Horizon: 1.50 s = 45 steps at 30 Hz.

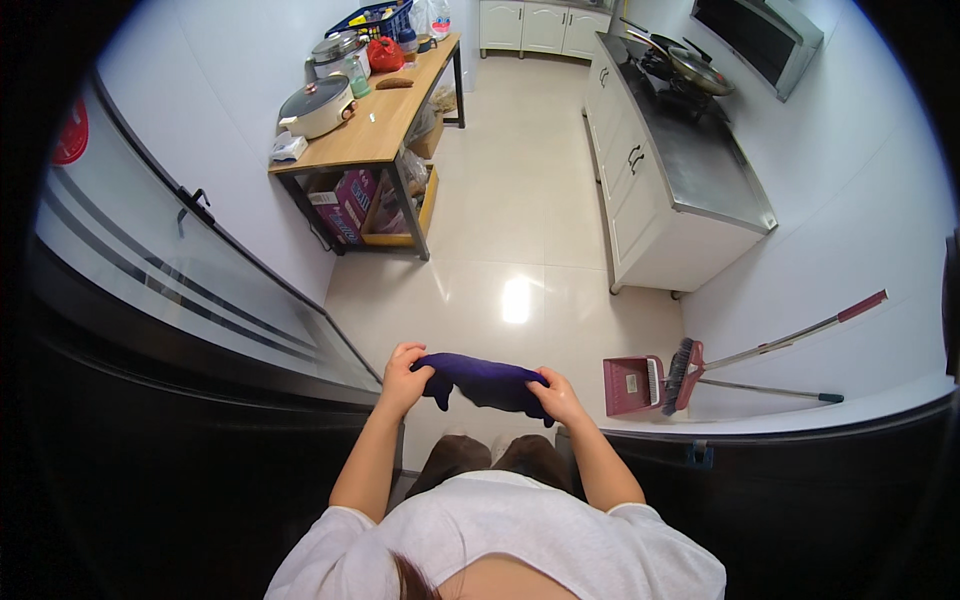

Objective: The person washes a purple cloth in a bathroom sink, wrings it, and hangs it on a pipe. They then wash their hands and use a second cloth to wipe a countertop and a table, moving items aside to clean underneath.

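Observation:
A dark purple cloth (487, 381) is stretched between my two hands in front of my body, above the tiled floor. My left hand (405, 379) grips its left end, thumb on the near side, with a corner hanging below. At the other end my right hand (553, 394) pinches the edge, and a short flap droops beneath the fingers. The cloth looks folded or bunched along its length; whether it is a garment or a rag I cannot tell.
A door frame (247, 274) with a glass door stands close on my left. Ahead left is a wooden table (390, 112) with an electric pan (319, 105). A steel counter (690, 169) with pans runs along the right. A dustpan (626, 382) and broom (686, 375) lean by the right wall.

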Tool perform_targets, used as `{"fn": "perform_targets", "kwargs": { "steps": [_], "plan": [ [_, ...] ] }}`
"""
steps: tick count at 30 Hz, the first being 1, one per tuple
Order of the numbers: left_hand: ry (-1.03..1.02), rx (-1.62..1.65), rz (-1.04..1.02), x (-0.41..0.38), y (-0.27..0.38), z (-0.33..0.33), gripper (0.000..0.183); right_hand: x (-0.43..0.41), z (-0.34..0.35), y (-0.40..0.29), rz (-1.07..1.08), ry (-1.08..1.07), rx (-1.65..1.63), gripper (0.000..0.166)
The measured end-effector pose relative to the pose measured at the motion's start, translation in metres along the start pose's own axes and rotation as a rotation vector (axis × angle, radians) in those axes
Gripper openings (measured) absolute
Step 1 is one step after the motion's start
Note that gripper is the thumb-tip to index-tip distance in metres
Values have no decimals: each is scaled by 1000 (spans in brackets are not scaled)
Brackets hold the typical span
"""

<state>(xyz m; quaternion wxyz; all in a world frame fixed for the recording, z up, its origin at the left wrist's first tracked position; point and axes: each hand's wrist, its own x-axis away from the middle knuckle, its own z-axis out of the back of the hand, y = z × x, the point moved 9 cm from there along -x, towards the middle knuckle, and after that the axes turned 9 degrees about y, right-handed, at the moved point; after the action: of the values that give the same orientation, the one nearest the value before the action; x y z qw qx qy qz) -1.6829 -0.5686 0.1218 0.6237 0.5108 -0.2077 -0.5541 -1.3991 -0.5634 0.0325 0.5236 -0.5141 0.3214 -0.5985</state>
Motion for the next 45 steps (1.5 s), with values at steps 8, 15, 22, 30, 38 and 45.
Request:
{"fn": "perform_targets", "kwargs": {
  "steps": [8,15,22,30,38,45],
  "plan": [
    [-235,-1,365,14,-35,-52,22,6,-30,3,-481,83,-708,23],
    [-383,-5,19,29,25,-70,30,17,-92,-51,-509,-116,-913,28],
    [-465,-81,-198,46,61,-46,43,4,-93,-60,-319,78,-765,26],
    [-593,198,-55,40,50,-36,53,-13,-72,-60,-193,209,-607,35],
    [-289,151,13,-17,14,-3,105,5,-73,-156,103,-114,-227,34],
    [-676,146,63,1,-38,-34,76,32,-106,-189,217,-320,45,38]
  ]
}}
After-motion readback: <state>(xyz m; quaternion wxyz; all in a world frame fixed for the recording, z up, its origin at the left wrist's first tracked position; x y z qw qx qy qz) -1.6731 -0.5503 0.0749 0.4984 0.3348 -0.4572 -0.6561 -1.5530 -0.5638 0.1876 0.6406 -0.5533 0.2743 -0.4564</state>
